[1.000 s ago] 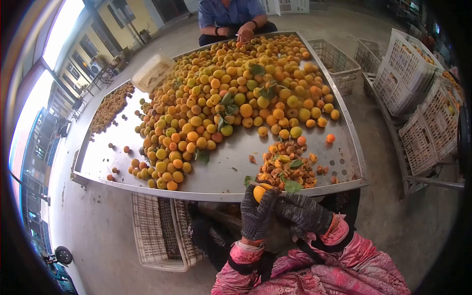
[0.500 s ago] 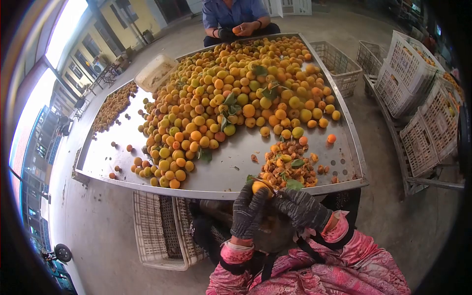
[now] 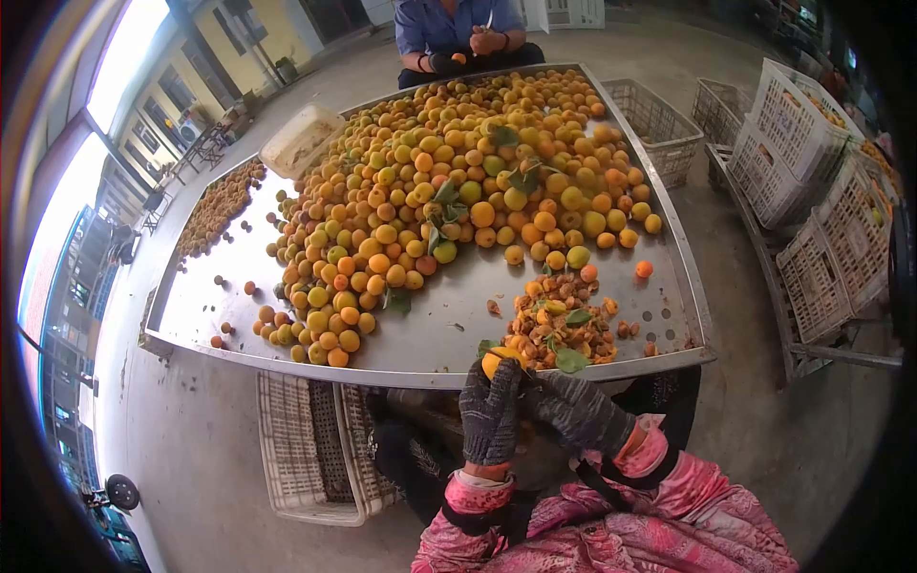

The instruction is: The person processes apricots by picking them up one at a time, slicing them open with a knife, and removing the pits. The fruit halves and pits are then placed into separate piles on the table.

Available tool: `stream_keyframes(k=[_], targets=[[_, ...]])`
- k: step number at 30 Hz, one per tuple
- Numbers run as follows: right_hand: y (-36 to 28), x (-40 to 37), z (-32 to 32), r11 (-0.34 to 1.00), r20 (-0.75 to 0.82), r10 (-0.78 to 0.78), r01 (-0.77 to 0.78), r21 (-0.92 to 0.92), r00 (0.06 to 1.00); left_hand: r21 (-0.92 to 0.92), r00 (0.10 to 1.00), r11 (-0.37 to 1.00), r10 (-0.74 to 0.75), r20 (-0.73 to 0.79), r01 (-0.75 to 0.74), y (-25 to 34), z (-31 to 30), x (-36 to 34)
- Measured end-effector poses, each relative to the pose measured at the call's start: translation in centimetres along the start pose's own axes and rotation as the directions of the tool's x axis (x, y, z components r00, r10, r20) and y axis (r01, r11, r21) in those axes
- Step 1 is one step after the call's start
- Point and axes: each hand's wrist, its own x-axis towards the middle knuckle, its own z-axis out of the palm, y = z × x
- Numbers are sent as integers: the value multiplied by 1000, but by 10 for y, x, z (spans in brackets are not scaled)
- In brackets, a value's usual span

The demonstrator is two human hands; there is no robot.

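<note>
In a dark grey glove, my left hand (image 3: 490, 415) has its fingers wrapped round an orange-yellow fruit (image 3: 501, 361) at the near edge of the metal table (image 3: 430, 371). My right hand (image 3: 580, 409), gloved too, is closed beside the fruit; what its fingertips hold is too small to make out. Just beyond the hands lies a pile of fruit scraps and pits (image 3: 559, 325) with green leaves (image 3: 571, 360). A large heap of yellow and orange fruit (image 3: 439, 181) covers much of the table.
Across the table a person in a blue shirt (image 3: 458, 29) handles a fruit. An off-white tub (image 3: 301, 141) rests at the table's left edge. White crates (image 3: 287, 449) stand below the near edge, with more crates (image 3: 798, 124) at the right.
The fruit and my left hand have shifted slightly, showing more of the fruit. My right hand has moved slightly left. The other person's hands have moved apart.
</note>
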Motion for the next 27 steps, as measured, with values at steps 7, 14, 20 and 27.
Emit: stream_keyframes(k=[7,14,20,27], targets=[[-20,2,-18,993,122,-86,75,91,989,-34,988,996,89,123,-86,-5,-7,-2],[2,-4,11,945,-38,6,-18,-326,999,-149,998,989,14,-58,-22,-33,-8,10],[3,-5,10,912,36,-88,95,-399,995,-68,998,997,-27,-58,23,-24,-10,10],[-33,6,-7,918,169,262,-299,260,950,95,997,993,60,41,-64,-23,-24,7]])
